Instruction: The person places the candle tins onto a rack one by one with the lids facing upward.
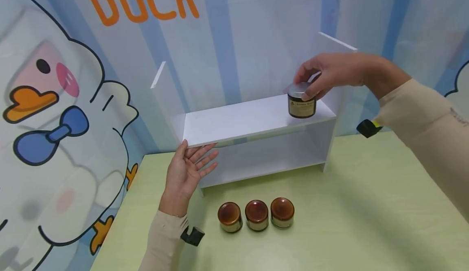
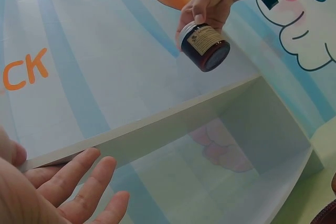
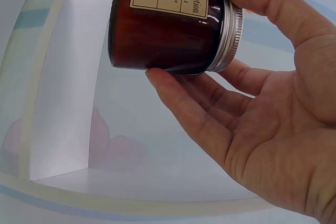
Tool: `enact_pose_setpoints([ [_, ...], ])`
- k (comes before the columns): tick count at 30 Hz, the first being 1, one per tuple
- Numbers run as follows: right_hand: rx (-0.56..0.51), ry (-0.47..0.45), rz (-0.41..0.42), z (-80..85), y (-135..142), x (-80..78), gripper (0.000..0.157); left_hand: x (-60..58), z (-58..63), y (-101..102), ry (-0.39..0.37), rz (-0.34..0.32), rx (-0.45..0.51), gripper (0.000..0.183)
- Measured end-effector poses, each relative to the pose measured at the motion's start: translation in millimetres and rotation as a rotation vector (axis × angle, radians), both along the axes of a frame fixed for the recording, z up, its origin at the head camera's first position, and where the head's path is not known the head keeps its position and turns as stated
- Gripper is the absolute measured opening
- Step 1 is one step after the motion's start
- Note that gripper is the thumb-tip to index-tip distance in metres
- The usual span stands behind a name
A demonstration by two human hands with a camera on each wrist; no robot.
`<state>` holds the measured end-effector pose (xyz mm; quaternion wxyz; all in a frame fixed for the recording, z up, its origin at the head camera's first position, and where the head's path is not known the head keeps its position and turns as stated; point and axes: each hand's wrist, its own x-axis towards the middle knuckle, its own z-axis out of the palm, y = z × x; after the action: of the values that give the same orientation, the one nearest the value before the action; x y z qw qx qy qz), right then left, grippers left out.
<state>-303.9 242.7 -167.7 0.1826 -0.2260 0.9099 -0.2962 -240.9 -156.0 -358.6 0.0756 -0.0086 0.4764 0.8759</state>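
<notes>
My right hand holds a scented candle jar of dark amber glass by its silver lid, thumb on one side and fingers on the other. In the left wrist view the jar hangs tilted above the right end of the white shelf's upper board. Its cream label faces outward. My left hand is at the board's front left corner, thumb at the upper edge and forefinger beneath, pinching it. The other fingers spread out below the board.
Three more jars, a left one, a middle one and a right one, stand in a row on the pale green table before the shelf. Upright side panels rise at both shelf ends. A duck-printed backdrop hangs behind.
</notes>
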Motion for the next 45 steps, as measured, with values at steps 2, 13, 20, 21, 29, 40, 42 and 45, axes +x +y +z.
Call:
enact_pose_setpoints([
  [2, 0.002, -0.003, 0.005, 1.0, 0.3, -1.4, 0.058, 0.5, 0.0, -0.2, 0.002, 0.000, -0.001, 0.057],
  [13, 0.057, -0.050, 0.021, 7.6, 0.4, -10.7, 0.054, 0.0, 1.6, -1.9, 0.001, -0.003, -0.007, 0.057],
  [20, 0.076, -0.075, 0.036, 8.2, -1.9, -15.6, 0.054, 0.1, 0.7, -3.8, 0.002, -0.003, -0.005, 0.058],
  [21, 0.079, -0.077, 0.038, 8.2, -2.5, -16.2, 0.054, 0.2, 0.8, -4.2, 0.003, -0.003, -0.006, 0.058],
  [29, 0.125, -0.112, 0.052, 11.9, -7.2, -24.2, 0.050, -0.1, 1.0, -5.5, 0.000, -0.005, 0.000, 0.058],
  [40, 0.159, -0.176, 0.020, 12.7, -12.2, -32.9, 0.054, -0.5, -0.1, -6.0, 0.001, -0.005, 0.001, 0.058],
  [42, 0.159, -0.184, 0.019, 12.4, -12.4, -34.5, 0.053, -0.7, -0.1, -6.1, 0.004, -0.003, -0.003, 0.058],
  [45, 0.163, -0.195, 0.014, 12.5, -13.5, -36.0, 0.054, -0.8, 0.1, -6.7, 0.009, -0.003, -0.011, 0.058],
])
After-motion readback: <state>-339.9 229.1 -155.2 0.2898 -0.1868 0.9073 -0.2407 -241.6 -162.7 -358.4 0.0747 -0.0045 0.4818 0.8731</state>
